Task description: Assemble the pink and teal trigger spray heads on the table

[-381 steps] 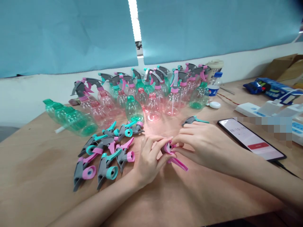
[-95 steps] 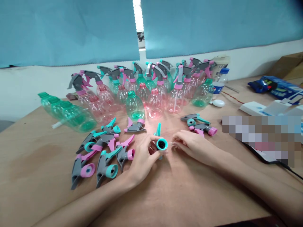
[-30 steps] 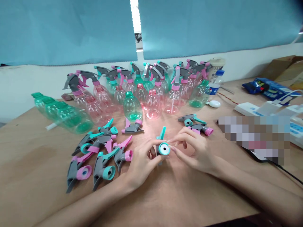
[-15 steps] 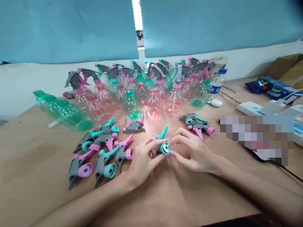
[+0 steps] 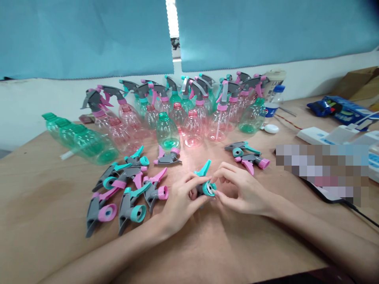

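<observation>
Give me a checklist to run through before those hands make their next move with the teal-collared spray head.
1. Left hand has hold of the teal-collared spray head: ok.
2. Collar opening turned toward the right hand: ok.
3. Right hand's grip on the white disc: cannot tell; the fingertips are at the collar, but the contact is too small to make out.
4. White disc seated flat in the collar: cannot tell; fingers partly cover it.
5. Held piece apart from the loose pink-trimmed spray head beyond it: ok.
6. Front green bottle standing upright: ok.
</observation>
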Motion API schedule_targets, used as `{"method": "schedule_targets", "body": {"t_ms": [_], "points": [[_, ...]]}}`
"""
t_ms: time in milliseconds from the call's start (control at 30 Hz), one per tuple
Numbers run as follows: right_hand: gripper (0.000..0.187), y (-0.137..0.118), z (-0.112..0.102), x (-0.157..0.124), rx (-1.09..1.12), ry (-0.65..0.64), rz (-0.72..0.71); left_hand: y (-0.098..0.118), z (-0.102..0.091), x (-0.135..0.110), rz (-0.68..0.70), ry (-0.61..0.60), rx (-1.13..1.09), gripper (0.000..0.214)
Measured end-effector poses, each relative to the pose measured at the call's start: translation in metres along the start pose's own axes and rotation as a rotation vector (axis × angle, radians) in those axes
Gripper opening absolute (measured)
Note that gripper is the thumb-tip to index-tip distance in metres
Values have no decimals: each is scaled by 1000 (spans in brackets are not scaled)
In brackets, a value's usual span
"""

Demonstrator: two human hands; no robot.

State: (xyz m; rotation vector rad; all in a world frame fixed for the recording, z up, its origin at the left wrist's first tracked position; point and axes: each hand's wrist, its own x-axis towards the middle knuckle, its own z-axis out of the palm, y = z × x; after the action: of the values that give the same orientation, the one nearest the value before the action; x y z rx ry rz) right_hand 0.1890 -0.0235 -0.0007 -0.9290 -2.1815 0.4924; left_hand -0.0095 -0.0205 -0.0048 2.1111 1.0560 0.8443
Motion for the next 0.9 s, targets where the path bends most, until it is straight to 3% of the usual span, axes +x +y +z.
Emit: {"method": "schedule_targets", "body": {"t_ms": [300,500,700,900], "points": [[20,5,-4,0,10,-44,-20,-3,0,-1,16,-6,-12,37],[21,6,1,-1,8,-19,-1,-7,2,-1,75,-4,11,38],[11,3,9,-3,-36,50,-81,-6,2,-1,125,-14,54,35],[11,0,4,-2,-109,45,-80,-4,1,-1,118,-19,80,36]]}}
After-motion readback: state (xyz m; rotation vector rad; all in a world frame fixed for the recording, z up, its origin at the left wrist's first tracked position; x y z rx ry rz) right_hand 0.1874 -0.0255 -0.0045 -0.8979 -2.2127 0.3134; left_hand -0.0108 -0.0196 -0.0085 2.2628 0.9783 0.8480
